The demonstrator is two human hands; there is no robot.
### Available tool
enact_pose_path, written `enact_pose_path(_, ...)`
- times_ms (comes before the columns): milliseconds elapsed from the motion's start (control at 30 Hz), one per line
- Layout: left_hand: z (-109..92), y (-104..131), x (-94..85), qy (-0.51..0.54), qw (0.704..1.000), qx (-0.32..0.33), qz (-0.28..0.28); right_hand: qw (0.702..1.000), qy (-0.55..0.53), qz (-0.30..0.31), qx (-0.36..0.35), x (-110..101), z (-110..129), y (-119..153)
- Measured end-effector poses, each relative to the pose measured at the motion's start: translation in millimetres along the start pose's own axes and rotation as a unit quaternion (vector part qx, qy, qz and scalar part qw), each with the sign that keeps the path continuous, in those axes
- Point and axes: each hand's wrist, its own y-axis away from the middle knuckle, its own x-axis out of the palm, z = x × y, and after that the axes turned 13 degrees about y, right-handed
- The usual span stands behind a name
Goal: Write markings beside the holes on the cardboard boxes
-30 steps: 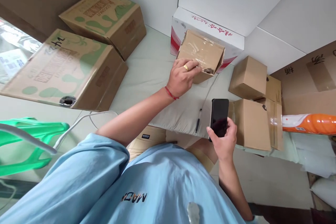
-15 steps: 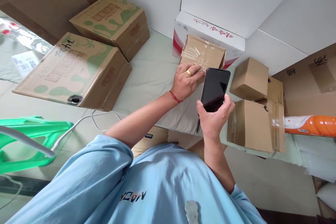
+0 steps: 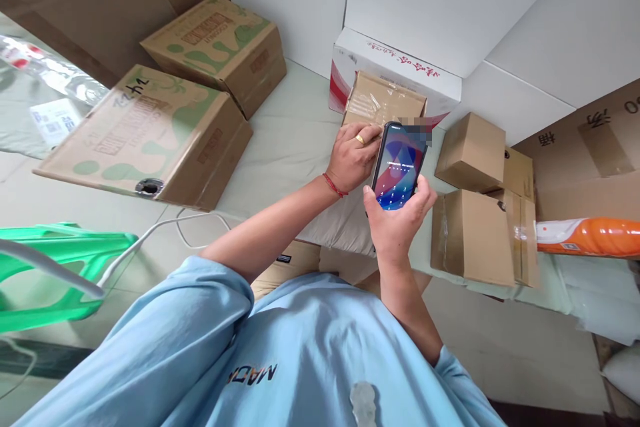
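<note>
Head view, right hand [image 3: 400, 230] curled around phone [image 3: 401, 163]

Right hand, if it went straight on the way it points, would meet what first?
Probably the taped brown box, seen just beyond the phone in the right hand. Depth is unclear, though; held high enough, it might pass over to the white box behind.

Phone screen [image 3: 401, 163]: smooth, glossy. Taped box [image 3: 393, 101]: matt cardboard, shiny tape [image 3: 367, 105]. Ring [image 3: 360, 139]: metal.
</note>
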Motion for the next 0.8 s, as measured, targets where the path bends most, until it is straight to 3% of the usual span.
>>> enact_pose_path(267,1.2,10.5,-11.7,-0.006,0.999,0.021,0.039,1.0,0.002,-0.011,-0.007,-6.0,-12.7,0.9)
enact_pose_path(467,3.3,52.3,-40.5,-0.005,0.996,0.032,0.081,0.997,0.052,-0.003,0.05,-20.7,-63.2,7.1)
enact_pose_path(567,4.0,90.5,-58.6,0.009,0.995,-0.032,0.094,0.986,0.103,0.044,0.124,-30.5,-96.4,19.5)
enact_pose_path(667,0.9,130.5,-71.7,0.05,0.985,-0.139,0.091,0.966,0.147,0.107,0.182,-39.3,-121.2,37.6)
enact_pose_path(800,-6.1,169.1,-78.2,0.116,0.943,-0.311,0.027,0.95,0.18,0.175,0.187,-44.2,-138.8,61.9)
